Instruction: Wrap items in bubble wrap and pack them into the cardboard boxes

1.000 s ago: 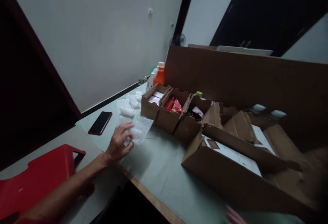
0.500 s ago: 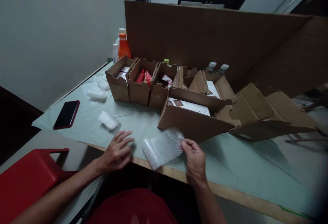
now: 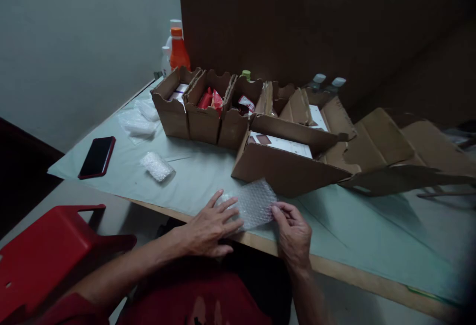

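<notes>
A clear piece of bubble wrap lies at the table's front edge, in front of a long cardboard box. My right hand pinches its right edge between thumb and fingers. Spread fingers of my left hand rest flat over the left end of the bubble wrap, hiding that end. Farther left on the table is a second, rolled piece of bubble wrap, touched by neither hand.
Cardboard boxes holding packets and white cartons stand in a row behind. Bottles stand at the back left. A phone and clear plastic packaging lie at left. A red stool stands beside the table.
My left hand has moved right, from the bare table onto the bubble wrap's left end. My right hand still grips the right edge. The camera view has tilted downward.
</notes>
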{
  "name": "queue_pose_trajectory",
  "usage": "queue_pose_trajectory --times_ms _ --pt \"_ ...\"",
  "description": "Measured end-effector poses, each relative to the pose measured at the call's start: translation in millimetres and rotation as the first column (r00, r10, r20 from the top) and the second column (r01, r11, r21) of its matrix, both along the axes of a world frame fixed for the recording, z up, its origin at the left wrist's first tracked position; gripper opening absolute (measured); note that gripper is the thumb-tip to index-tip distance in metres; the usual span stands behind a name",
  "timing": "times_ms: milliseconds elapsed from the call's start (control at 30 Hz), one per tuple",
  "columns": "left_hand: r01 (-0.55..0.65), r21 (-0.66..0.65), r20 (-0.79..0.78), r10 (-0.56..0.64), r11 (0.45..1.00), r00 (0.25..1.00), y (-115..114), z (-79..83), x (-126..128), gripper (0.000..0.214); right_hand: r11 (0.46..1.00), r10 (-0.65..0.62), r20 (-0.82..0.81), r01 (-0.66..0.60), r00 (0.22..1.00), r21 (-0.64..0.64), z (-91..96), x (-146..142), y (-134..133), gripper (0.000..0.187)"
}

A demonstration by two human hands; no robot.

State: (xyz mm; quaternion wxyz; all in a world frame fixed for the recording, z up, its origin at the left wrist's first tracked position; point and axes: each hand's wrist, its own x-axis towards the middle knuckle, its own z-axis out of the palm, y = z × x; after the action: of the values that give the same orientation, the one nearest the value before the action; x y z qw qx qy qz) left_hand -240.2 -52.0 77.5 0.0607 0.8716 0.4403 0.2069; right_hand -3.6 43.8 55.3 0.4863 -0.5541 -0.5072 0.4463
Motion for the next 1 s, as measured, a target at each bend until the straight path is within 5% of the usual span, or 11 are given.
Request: queue_pose_trajectory --times_ms 67,167,433,733,800,900,1000 --pt "0.058 -0.047 -0.111 -0.063 0.997 0.992 8 2.4 -6 0.033 0.995 -0.1 0.001 0.1 0.995 0.018 -2.8 17 7 0.041" --pt "-0.003 -0.019 -0.205 -0.001 1.0 0.979 12 3.6 -24 0.01 0.977 -0.212 -0.014 0.213 0.977 0.028 -9.9 40 14 0.044" --pt "-0.204 -0.011 -0.189 0.199 0.979 0.962 11 10.2 -74 0.017 0.979 -0.204 0.055 0.205 0.978 -0.019 -21.7 59 4 0.045" --pt "-0.32 -0.045 0.112 0.323 0.946 0.94 -4 15.3 -34 0.02 0.977 -0.197 0.279 0.211 0.94 -0.02 -16.6 71 -5 0.048" --pt "-0.47 0.015 0.091 0.467 0.883 0.88 -8 9.6 -51 0.026 0.975 -0.209 0.319 0.223 0.924 -0.008 -18.0 71 -4 0.049" --pt "-0.712 0.093 0.036 0.712 0.696 0.701 -14 -3.8 -92 0.042 0.974 -0.216 0.365 0.225 0.906 0.018 -20.8 68 -1 0.046" --pt "-0.827 0.082 0.003 0.829 0.556 0.559 -15 -21.3 -127 0.051 0.973 -0.224 0.358 0.229 0.907 0.029 -24.3 66 1 0.041"
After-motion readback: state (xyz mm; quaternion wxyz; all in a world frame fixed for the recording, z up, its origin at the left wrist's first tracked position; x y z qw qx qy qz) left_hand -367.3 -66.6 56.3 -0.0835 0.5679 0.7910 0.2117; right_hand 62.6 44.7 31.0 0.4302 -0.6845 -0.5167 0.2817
